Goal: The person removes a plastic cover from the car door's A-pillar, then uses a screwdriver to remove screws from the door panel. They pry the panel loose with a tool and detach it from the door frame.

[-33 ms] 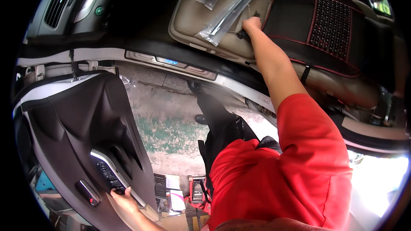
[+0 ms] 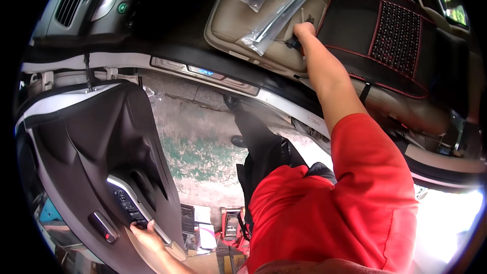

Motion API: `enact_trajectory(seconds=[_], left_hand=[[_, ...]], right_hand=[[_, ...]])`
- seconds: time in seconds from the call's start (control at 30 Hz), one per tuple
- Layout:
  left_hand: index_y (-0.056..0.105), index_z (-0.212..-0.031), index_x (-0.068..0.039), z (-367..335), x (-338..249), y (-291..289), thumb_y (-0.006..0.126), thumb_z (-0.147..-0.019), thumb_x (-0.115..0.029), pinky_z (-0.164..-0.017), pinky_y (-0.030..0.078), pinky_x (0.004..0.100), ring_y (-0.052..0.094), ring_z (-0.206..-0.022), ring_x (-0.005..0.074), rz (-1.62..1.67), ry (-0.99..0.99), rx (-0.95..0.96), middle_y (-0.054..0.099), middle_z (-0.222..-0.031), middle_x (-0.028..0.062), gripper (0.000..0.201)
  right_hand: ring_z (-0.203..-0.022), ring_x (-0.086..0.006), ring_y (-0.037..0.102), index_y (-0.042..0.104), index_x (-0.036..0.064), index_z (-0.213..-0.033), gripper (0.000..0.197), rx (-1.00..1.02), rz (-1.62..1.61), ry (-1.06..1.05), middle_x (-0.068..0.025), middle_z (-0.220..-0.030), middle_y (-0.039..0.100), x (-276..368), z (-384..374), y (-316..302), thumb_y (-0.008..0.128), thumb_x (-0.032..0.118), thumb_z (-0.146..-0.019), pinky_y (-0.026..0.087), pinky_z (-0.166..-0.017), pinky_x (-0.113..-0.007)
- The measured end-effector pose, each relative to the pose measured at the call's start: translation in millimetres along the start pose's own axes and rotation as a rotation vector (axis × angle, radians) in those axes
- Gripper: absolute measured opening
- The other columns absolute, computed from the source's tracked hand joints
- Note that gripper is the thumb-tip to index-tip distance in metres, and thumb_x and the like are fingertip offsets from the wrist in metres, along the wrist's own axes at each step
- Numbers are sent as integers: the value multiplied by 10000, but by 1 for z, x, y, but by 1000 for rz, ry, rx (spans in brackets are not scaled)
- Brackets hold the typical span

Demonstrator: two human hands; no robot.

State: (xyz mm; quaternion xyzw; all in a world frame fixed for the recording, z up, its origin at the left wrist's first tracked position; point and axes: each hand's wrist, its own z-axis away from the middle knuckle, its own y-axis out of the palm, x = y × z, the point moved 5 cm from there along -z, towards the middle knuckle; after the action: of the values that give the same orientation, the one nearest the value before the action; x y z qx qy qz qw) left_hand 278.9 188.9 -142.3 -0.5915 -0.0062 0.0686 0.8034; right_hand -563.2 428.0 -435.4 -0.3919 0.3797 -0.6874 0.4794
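Note:
My right arm reaches over the beige car seat (image 2: 231,18). My right hand (image 2: 304,31) is closed at its inner part, beside the backrest cover. Dark parts (image 2: 292,43) show on both sides of the fist, and a thin light rod (image 2: 303,14) stands just above it. What the fist holds is mostly hidden. Down at the left, my left hand (image 2: 148,237) grips the rear end of the window switch panel (image 2: 127,203), thumb on its silver trim and fingers by the black switches. This panel sits on the armrest of the open dark door (image 2: 81,142).
Clear plastic sleeves with long strips (image 2: 286,10) lie across the seat. A black cover with red stitching (image 2: 350,20) dresses the backrest. Between door and body runs the sill with a metal plate (image 2: 203,73). A red floor jack (image 2: 231,223) and boxes (image 2: 205,236) lie on the ground.
The view has shifted slightly, so the seat and sleeves appear a little lower and to the right. Both hands keep their places, left on the switch panel, right on the seat.

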Motion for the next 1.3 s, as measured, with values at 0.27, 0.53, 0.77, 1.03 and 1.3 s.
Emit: enact_trajectory(seconds=[0.27,0.53,0.77,1.03,1.3], left_hand=[[491,-1228,12,5,17,13,784,-753,11,-898,443,371,524,-979,262,63,10,-84,544,-1084,145,558],[510,-1197,14,2,27,19,749,-723,117,-817,470,322,491,-936,195,89,46,-114,503,-1048,76,541],[530,-1159,0,5,18,10,811,-707,18,-783,464,346,509,-867,220,-5,9,-91,532,-964,89,533],[532,-1149,-11,-1,18,6,828,-705,-42,-778,452,375,516,-833,236,-52,34,-64,550,-926,97,534],[518,-1105,-24,-1,20,6,821,-683,18,-750,451,331,491,-804,204,28,5,-43,505,-881,69,522]], right_hand=[[-630,-206,597,662,-86,-812,192,6,-431,-112,-142,-770,652,-13,-1,-37,670,78,-712,463,-575,-358],[-605,-226,636,652,-47,-814,282,-82,-859,-339,-153,-681,665,3,3,-76,720,223,-768,502,-594,-371],[-688,-229,620,663,-52,-889,351,140,-76,-407,-139,-763,669,4,40,-56,749,254,-742,495,-648,-387],[-1125,-403,569,680,32,-1079,295,1,290,-404,-248,-1149,613,-36,83,-2,571,167,-841,460,-991,-441],[-663,-273,634,622,-1,-881,302,-1,-336,-677,-142,-718,649,16,197,-66,609,294,-943,481,-636,-399]])
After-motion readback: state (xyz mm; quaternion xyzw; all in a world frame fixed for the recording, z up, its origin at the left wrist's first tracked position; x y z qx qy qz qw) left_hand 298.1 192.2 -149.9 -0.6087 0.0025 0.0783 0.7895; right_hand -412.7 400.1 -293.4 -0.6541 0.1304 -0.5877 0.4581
